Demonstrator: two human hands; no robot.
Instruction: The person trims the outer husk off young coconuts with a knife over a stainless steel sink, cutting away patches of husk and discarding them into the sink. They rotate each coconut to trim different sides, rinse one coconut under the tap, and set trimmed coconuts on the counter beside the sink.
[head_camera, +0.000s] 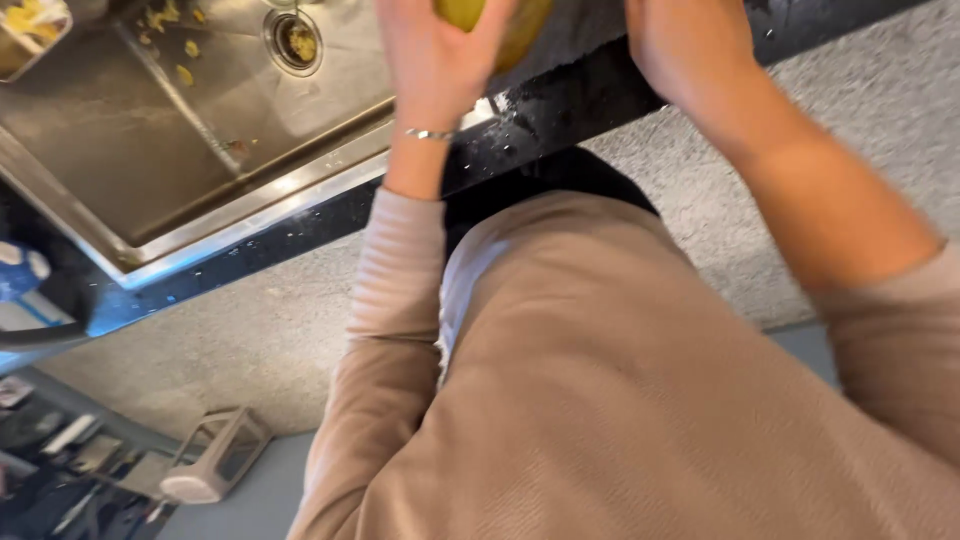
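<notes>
- We see a yellow-green fruit (495, 25) at the top edge, cupped in our left hand (435, 60) — fingers wrapped round it.
- Our right hand (690, 50) is just beside it; we cannot tell its grip.
- Left of both hands — a steel sink (150, 150) with yellow scraps (185, 72).

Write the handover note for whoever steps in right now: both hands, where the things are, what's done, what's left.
Left hand: wrapped around a yellow-green fruit, held up over the edge of the black counter; a thin bracelet sits on the wrist.
Right hand: raised beside the fruit; the frame's top edge cuts off whether it touches.
Steel sink: yellow scraps lie in the basin and around the drain.
Done: scraps suggest some peeling or trimming.
Left: cannot tell; most of the fruit is out of frame.
</notes>
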